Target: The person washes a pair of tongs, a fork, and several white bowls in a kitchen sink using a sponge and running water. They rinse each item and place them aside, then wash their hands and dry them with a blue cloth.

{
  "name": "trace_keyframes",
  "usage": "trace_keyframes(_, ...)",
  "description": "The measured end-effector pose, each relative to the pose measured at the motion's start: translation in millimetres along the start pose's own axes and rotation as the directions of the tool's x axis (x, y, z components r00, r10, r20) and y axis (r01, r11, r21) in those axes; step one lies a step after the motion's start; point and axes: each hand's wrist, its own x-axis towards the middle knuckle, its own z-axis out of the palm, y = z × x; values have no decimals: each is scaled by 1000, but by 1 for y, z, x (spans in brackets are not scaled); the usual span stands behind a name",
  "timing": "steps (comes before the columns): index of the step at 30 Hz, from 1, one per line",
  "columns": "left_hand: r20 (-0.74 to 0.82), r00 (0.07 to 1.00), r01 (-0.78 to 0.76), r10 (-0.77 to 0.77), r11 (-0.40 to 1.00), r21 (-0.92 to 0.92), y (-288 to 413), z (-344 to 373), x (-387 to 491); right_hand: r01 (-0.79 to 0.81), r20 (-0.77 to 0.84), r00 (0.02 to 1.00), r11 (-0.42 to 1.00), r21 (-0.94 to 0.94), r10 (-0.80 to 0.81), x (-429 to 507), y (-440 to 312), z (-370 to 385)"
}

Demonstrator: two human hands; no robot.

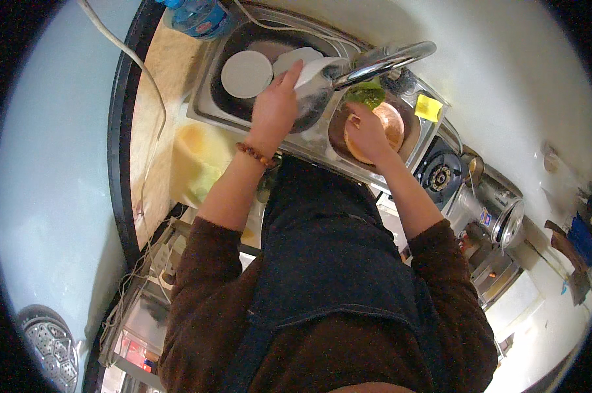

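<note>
My left hand (276, 105), with a beaded bracelet at the wrist, grips a white dish (315, 71) over the left basin of a steel double sink (202, 100). A round white lid or plate (247, 74) and another pale dish (288, 60) lie in that basin. My right hand (367, 130) is at the right basin, over a copper-coloured round pan or bowl (391, 125); its fingers are curled, and what they hold cannot be made out. A green leafy or net-like thing (367, 93) is just beyond them. The chrome faucet (384, 66) arches between the hands.
A yellow sponge or cloth (428, 108) lies on the sink's right rim. Past it stand a gas burner (441, 177) and a metal pot (507, 223). A blue plastic bottle (197, 19) stands at the back left. A pale cable (153, 88) hangs along the left counter.
</note>
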Motion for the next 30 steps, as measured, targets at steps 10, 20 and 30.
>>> trace_keyframes(10, -305, 657, 566, -690, 718, -404, -149, -63, -142, 184, 202, 976, 813, -553, -83, 116, -12, 135)
trace_keyframes(20, 32, 246, 637, -969, 137, -758, -265, 6, -268, 7, 131, 988, 826, -564, 82, 156, -8, 195)
trace_keyframes(30, -433, 615, 659, -659, 731, -177, -242, -32, -220, 115, -82, 982, 893, -435, -167, 116, -23, 100)
